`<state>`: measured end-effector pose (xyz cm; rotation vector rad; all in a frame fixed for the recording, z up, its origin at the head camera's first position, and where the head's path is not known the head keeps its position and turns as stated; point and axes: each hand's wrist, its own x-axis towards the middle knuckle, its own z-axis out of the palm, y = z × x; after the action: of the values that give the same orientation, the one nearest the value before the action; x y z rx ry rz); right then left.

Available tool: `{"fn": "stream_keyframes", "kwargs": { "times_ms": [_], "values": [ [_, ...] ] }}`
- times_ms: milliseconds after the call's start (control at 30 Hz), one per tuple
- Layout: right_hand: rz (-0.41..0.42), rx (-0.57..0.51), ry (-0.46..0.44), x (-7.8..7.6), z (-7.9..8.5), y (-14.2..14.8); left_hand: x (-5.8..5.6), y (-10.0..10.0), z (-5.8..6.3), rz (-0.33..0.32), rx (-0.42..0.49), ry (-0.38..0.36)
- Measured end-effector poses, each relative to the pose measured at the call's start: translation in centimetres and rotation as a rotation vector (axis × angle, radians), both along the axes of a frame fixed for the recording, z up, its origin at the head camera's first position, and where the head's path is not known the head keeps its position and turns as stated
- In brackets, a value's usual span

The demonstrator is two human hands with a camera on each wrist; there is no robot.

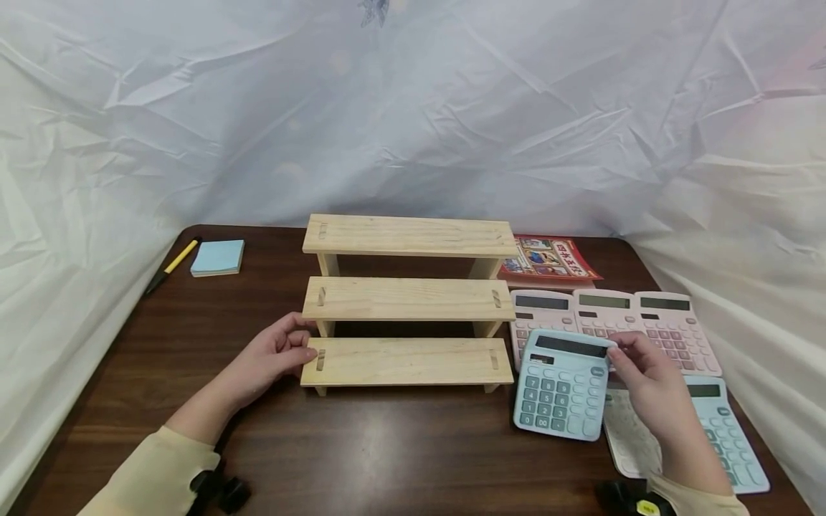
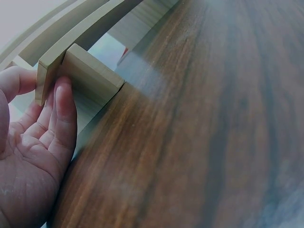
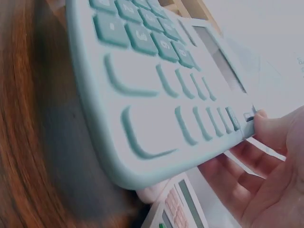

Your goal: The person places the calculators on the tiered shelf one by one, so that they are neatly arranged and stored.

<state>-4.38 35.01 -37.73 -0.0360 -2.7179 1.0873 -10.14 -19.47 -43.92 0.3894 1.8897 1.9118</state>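
A three-step wooden shelf (image 1: pixel 406 362) stands in the middle of the table. My left hand (image 1: pixel 264 362) holds the left end of its lowest board, thumb at the top edge and fingers underneath, as the left wrist view shows around the board end (image 2: pixel 46 78). On the right, my right hand (image 1: pixel 661 390) pinches a light blue calculator (image 1: pixel 561 398) by its upper right corner, thumb on the front and fingers behind. The calculator's keys (image 3: pixel 142 38) face up, and its body is raised at a tilt beside the shelf, overlapping the pink calculators in the head view.
Three pink calculators (image 1: pixel 677 337) lie in a row right of the shelf. Another blue calculator (image 1: pixel 732 444) and a pale slab (image 1: pixel 632 437) lie partly behind the right hand. A red printed booklet (image 1: pixel 548 258), blue sticky notes (image 1: pixel 218 256) and a yellow-black cutter (image 1: pixel 174 265) lie farther back.
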Motion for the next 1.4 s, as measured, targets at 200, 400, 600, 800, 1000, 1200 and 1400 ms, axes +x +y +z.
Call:
{"fn": "stream_keyframes", "kwargs": {
  "times_ms": [200, 400, 600, 800, 1000, 1200, 1400],
  "values": [
    [-0.078, -0.045, 0.053, 0.0, 0.8, -1.0, 0.1, -0.2, 0.0, 0.000, 0.005, -0.003],
    [-0.116, -0.029, 0.096, 0.0, 2.2, -1.7, 0.1, -0.2, -0.1, 0.002, 0.006, -0.009],
    [-0.089, -0.011, 0.125, -0.5, 3.8, -2.9, 0.1, -0.2, -0.2, 0.002, 0.018, -0.006],
    [-0.078, 0.029, 0.151, -1.5, 5.2, -4.3, 0.1, -0.1, 0.0, -0.001, 0.019, -0.007],
    [-0.029, 0.020, 0.157, -2.6, 6.5, -6.0, 0.1, -0.1, 0.1, -0.001, 0.010, -0.003],
    [0.047, -0.036, 0.182, -4.2, 7.5, -7.9, -0.1, 0.0, 0.1, -0.001, 0.007, -0.001],
    [0.119, -0.114, 0.202, -5.6, 8.9, -10.8, 0.0, -0.2, 0.1, -0.002, 0.000, -0.010]
  ]
}}
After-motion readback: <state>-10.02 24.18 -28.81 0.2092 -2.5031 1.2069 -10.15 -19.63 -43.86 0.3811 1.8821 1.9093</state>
